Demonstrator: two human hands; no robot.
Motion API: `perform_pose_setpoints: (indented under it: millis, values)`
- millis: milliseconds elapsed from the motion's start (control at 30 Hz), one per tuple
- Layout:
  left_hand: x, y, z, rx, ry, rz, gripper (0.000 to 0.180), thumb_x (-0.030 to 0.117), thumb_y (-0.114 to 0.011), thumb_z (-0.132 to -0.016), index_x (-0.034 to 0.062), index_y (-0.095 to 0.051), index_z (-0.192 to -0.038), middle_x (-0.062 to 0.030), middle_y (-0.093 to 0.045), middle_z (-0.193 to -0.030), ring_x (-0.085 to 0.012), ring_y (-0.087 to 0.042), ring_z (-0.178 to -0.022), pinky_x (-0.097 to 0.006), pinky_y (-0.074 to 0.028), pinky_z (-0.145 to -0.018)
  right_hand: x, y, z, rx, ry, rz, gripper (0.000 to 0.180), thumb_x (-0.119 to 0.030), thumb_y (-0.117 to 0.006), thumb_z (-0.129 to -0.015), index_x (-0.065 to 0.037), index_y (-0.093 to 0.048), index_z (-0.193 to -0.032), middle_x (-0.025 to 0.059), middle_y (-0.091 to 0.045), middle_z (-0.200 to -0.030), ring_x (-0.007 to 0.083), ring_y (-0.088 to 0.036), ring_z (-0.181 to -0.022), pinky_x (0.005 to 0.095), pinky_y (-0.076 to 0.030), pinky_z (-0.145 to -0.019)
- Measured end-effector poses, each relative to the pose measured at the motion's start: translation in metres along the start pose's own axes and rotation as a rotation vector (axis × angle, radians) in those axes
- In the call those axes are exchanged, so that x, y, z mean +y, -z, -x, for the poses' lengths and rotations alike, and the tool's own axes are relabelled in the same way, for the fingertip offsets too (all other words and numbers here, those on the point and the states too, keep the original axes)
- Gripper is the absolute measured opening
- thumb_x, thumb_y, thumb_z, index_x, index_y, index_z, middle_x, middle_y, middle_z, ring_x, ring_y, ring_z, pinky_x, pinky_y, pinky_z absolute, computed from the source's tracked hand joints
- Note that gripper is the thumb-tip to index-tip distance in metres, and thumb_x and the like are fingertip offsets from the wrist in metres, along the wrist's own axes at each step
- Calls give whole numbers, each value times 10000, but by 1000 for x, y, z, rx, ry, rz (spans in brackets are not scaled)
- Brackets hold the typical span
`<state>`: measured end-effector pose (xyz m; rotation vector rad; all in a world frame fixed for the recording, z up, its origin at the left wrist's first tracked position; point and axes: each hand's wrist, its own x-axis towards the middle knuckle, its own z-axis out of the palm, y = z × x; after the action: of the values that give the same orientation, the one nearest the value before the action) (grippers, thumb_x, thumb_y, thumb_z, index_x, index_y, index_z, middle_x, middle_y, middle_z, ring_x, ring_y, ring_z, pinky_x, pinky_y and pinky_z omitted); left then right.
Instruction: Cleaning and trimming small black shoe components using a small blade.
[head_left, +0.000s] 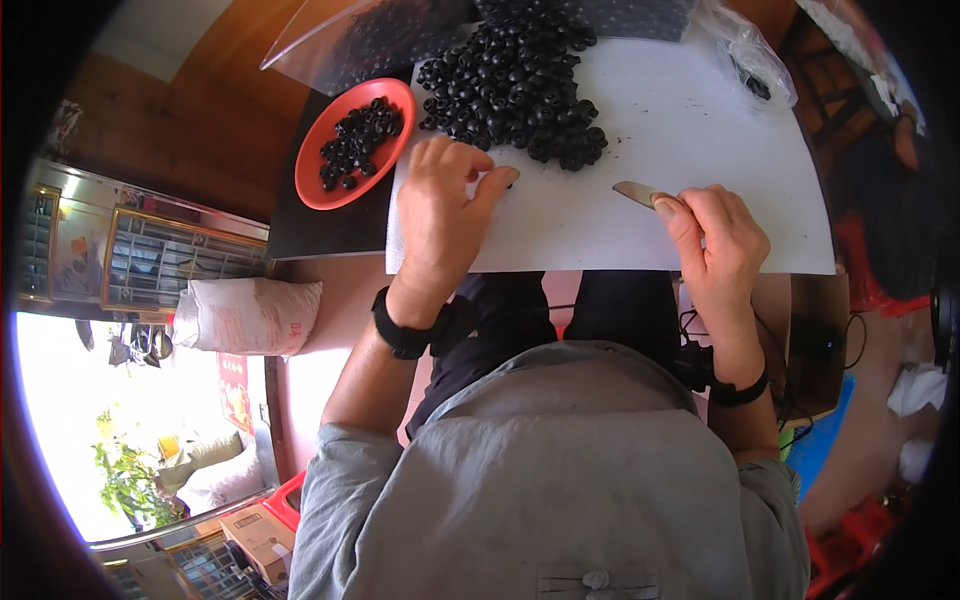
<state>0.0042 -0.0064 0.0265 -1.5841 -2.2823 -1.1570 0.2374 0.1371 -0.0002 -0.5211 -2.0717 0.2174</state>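
Note:
My right hand (722, 238) is closed around a small knife (634, 193), its blade pointing left over the white board (740, 150). My left hand (440, 200) is at the board's left side with curled fingers and the thumb near the forefinger. A tiny dark bit shows at the thumb tip; what the fingers hold, if anything, I cannot make out. Just beyond it lies a heap of small black rounded pieces (510, 90), many with a hole. An oval red bowl (312, 165) to the left holds more such pieces.
A clear plastic sheet or bag (340, 45) rises behind the heap. A crumpled clear bag (745, 65) with dark pieces lies at the board's far right. Dark crumbs dot the board. Under its right side stands an open cardboard box (800, 370). A white sack (245, 315) is at left.

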Motion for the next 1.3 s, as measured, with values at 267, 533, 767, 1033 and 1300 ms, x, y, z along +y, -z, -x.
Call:
perform_pose_setpoints:
  millis: [267, 533, 767, 1033, 1300]
  values:
    - [-7, 10, 3, -25, -83, 49, 166, -10, -760, -792, 34, -712, -944, -109, -661, -871, -306, -612, -887, -428, -521, -735, -1, 0, 1, 5, 30, 15, 228, -196, -801, -896, -68, -636, -804, 30, -573, -677, 211, -546, -605, 350, -411, -523]
    - [-9, -2, -2, -17, -263, -180, 124, -16, -690, -777, 1, -692, -899, -121, -619, -891, -326, -593, -917, -443, -523, -743, -1, -1, 2, 15, 40, 40, 225, -193, -806, -891, -70, -637, -807, 30, -586, -693, 213, -556, -613, 347, -421, -530]
    - [-3, -5, -10, -105, -413, -359, 55, -37, -646, -754, -16, -634, -803, -153, -576, -903, -348, -563, -930, -451, -520, -771, -2, -2, 2, 30, 39, 51, 237, -200, -813, -881, -75, -629, -800, 28, -585, -695, 218, -557, -616, 355, -423, -532]
    - [9, -2, 3, -196, -74, 413, 172, 28, -712, -902, 33, -753, -1069, -91, -639, -897, -209, -599, -823, -319, -503, -737, -6, 4, -1, -7, 10, -31, 219, -171, -802, -898, -58, -638, -806, 36, -584, -694, 219, -550, -612, 352, -420, -534]
    - [25, -15, 16, -378, 337, 1294, 277, 84, -654, -1009, -72, -670, -1237, -108, -663, -1014, -182, -609, -875, -306, -513, -727, -28, 3, -11, -116, -340, -457, 232, -166, -755, -964, -11, -656, -821, 35, -572, -650, 107, -484, -563, 284, -381, -522]
